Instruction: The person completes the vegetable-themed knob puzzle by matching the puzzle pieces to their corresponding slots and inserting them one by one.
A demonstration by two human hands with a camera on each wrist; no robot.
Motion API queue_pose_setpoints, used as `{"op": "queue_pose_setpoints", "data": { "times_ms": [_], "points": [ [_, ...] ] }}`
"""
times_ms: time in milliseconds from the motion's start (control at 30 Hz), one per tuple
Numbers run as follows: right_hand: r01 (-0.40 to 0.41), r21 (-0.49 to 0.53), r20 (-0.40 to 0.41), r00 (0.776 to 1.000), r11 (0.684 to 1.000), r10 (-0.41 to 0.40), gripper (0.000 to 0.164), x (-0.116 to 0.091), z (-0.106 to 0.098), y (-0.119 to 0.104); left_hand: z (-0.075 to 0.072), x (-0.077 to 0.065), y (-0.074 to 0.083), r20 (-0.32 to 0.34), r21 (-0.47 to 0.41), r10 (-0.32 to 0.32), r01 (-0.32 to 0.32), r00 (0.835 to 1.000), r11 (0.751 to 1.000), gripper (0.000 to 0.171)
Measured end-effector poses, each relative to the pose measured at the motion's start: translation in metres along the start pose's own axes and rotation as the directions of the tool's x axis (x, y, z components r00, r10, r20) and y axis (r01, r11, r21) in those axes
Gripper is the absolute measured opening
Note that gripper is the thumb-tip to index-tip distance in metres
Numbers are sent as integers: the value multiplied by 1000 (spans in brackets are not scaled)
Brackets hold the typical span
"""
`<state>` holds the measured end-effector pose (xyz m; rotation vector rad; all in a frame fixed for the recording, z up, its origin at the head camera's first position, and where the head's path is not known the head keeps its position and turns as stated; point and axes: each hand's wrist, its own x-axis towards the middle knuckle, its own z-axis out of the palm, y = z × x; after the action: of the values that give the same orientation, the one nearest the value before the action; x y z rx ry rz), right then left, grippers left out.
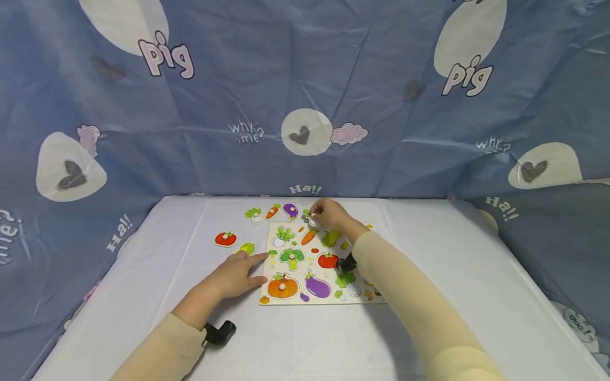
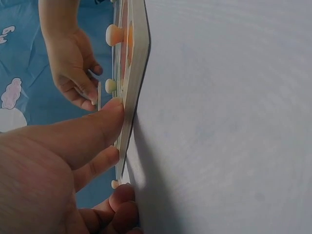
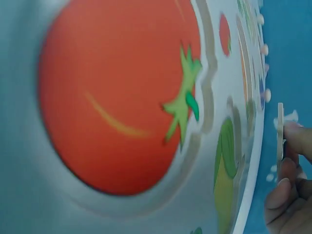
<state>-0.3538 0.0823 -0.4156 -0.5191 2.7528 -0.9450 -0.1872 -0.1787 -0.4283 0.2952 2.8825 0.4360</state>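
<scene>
The wooden vegetable puzzle board (image 1: 297, 300) lies flat on the table in the head view. My left hand (image 1: 236, 276) rests at its left side, index finger and thumb spread against the edge; in the left wrist view the thumb (image 2: 105, 119) presses the board's side. Over the far edge of the board, my right hand (image 1: 330, 214) pinches a knobbed puzzle piece with green leaves and a white body (image 1: 312, 219). That piece shows edge-on in the right wrist view, between the right hand's fingers (image 3: 292, 139). A broccoli piece (image 1: 292, 259) and a pumpkin piece (image 1: 283, 288) sit in the board.
Beyond the board lie a leafy green piece (image 1: 254, 215), a carrot piece (image 1: 272, 212) and an eggplant piece (image 1: 290, 211). Left of it are a tomato piece (image 1: 225, 239) and a corn piece (image 1: 247, 248), the latter partly behind the left hand. A blue printed cloth (image 1: 229, 164) hangs behind.
</scene>
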Motion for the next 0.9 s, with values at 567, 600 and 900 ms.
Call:
{"op": "queue_pose_setpoints", "data": {
  "times_ms": [567,600,900],
  "points": [
    [67,15,89,994,998,-68,6,-17,29,-37,0,0,0,0,-6,2,-2,1000,1000,67],
    [68,19,95,993,998,-69,6,-17,31,-37,0,0,0,0,-5,3,-3,1000,1000,67],
    [61,62,104,992,996,-68,7,-21,42,-44,0,-1,1,1,-4,3,-3,1000,1000,67]
  ]
}}
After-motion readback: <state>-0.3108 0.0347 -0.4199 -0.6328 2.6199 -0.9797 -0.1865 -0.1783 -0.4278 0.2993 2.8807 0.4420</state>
